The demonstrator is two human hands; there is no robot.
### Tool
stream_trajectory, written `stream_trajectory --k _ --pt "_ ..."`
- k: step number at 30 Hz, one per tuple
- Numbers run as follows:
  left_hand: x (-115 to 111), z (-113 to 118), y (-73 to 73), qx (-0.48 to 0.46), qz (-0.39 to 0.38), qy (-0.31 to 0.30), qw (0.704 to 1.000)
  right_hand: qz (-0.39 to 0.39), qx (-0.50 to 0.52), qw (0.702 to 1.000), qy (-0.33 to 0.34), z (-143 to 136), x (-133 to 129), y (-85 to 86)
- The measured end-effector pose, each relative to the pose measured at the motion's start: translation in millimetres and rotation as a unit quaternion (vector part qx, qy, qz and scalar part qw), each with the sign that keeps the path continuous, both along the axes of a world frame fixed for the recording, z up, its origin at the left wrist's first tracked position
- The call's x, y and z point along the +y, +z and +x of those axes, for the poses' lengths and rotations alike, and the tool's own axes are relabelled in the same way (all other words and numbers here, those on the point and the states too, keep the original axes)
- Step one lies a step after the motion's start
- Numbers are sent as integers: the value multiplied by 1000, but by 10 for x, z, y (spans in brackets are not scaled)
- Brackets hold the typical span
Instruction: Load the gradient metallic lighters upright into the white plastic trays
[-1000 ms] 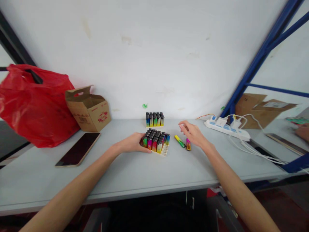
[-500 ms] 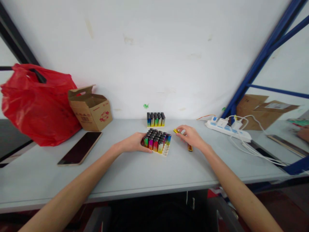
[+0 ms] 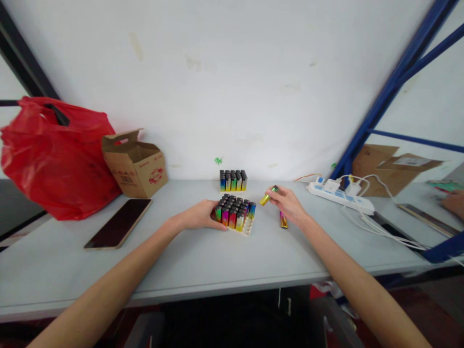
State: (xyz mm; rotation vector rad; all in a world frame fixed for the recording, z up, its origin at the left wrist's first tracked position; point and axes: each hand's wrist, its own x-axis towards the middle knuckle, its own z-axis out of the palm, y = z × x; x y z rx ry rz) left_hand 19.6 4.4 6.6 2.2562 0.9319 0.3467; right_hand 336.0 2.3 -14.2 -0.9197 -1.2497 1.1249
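Observation:
My left hand grips the left side of a white tray filled with several upright lighters in bright colours with black tops. Bare slots show along the tray's right front edge. In my right hand, thumb and fingers pinch a yellow-green lighter, tilted with its black top up, just right of the tray. A purple and gold lighter lies on the table below that hand. Behind the tray stands a second block of lighters against the wall.
On the left are a phone, an open cardboard box and a red plastic bag. A power strip with white cables lies on the right, before a blue frame. Another person's hand shows at the far right.
My right hand has raised the lighter from nearly flat to a more upright tilt, its black top now showing. My left hand has stayed at the tray.

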Motion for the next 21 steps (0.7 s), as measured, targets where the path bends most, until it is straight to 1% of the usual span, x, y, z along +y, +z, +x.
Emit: stream_trajectory --k 4,8,10,15,17,19,21 --pt "-7 3 14 6 3 10 1000 -11 -5 1000 27 -16 -25 -3" --pt "8 1 0 2 3 7 1000 -42 -19 995 86 -56 -79 3" --pt "13 0 -6 4 5 9 1000 -40 -41 994 95 -74 -104 13" --pt "3 2 -4 0 -3 7 1000 -19 -118 989 84 -73 -110 29" --pt "-2 4 -3 -2 -3 8 1000 -3 -155 986 69 -68 -101 23" --pt "-2 5 -4 -5 -6 6 1000 35 -212 976 23 -71 -96 11" --pt "-1 3 -4 -4 -7 4 1000 82 -273 958 -36 -86 -98 -7"
